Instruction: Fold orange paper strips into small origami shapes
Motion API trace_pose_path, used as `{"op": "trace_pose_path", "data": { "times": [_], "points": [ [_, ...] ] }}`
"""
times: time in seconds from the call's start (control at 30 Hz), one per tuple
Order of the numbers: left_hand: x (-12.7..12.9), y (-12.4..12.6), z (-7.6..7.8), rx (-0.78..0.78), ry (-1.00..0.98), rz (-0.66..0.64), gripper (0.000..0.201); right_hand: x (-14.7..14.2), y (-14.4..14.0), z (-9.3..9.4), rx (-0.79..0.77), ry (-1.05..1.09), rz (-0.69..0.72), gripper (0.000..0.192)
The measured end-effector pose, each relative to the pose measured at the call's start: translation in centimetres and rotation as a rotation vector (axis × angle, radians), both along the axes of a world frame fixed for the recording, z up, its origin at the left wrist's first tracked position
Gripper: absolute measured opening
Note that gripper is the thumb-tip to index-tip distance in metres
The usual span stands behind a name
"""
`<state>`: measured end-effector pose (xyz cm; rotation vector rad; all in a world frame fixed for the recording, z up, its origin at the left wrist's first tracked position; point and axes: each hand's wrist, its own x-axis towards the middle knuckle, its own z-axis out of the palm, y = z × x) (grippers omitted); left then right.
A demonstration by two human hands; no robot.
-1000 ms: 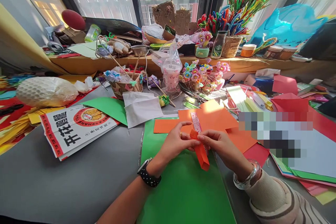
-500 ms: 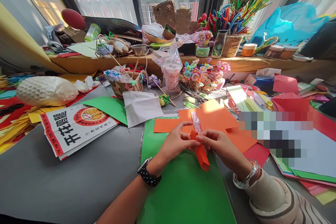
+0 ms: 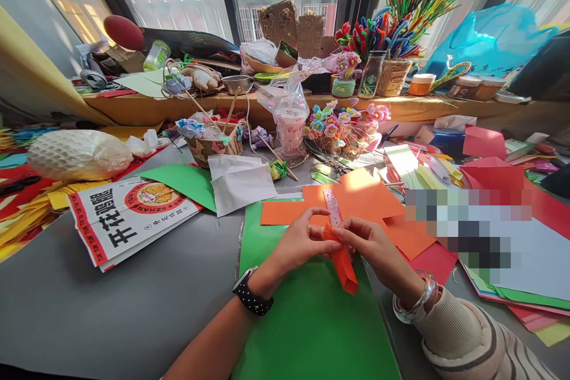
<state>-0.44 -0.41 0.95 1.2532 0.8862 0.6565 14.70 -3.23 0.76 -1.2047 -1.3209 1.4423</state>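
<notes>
A printed packet (image 3: 129,214) at nine o'clock carries large Chinese characters and a red round seal reading "ZHANG". One folded orange paper strip (image 3: 342,258) sits above one green sheet (image 3: 312,320). The left hand (image 3: 298,243) and right hand (image 3: 369,243), fingers curled, both pinch the strip's top end.

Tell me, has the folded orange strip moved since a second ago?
Barely: held in both hands, the folded orange strip has its lower end slightly nearer the viewer on the green sheet.

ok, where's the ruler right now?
Head view, centre: the ruler lies on the orange paper, just beyond the folded orange strip pinched between both hands.
</notes>
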Motion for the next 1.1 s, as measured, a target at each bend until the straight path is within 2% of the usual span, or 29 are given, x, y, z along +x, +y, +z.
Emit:
{"op": "trace_pose_path", "data": {
  "times": [0.27, 0.47, 0.67, 0.83, 1.0, 1.1],
  "points": [
    [0.2, 0.0, -0.1, -0.034, -0.034, -0.046, 0.053, -0.2, -0.2, -0.1, 0.138, -0.124, -0.064, 0.027],
    [0.2, -0.1, -0.2, -0.013, -0.023, -0.047, 0.056, 0.0, 0.1, -0.1, 0.178, -0.155, -0.152, 0.033],
    [0.1, 0.0, -0.3, -0.016, -0.034, -0.026, 0.054, 0.3, 0.2, 0.0, 0.155, -0.192, -0.057, 0.027],
    [0.2, -0.2, -0.2, -0.001, -0.016, -0.045, 0.055, 0.0, 0.0, -0.2, 0.232, -0.276, -0.105, 0.028],
    [0.2, -0.2, 0.4, -0.006, -0.122, 0.085, 0.051, 0.4, 0.0, 0.3, 0.279, -0.289, -0.189, 0.028],
    [0.1, -0.1, 0.7, -0.032, -0.152, 0.174, 0.053, 0.8, 0.1, 0.5, 0.204, -0.284, -0.136, 0.026]
  ]
}}
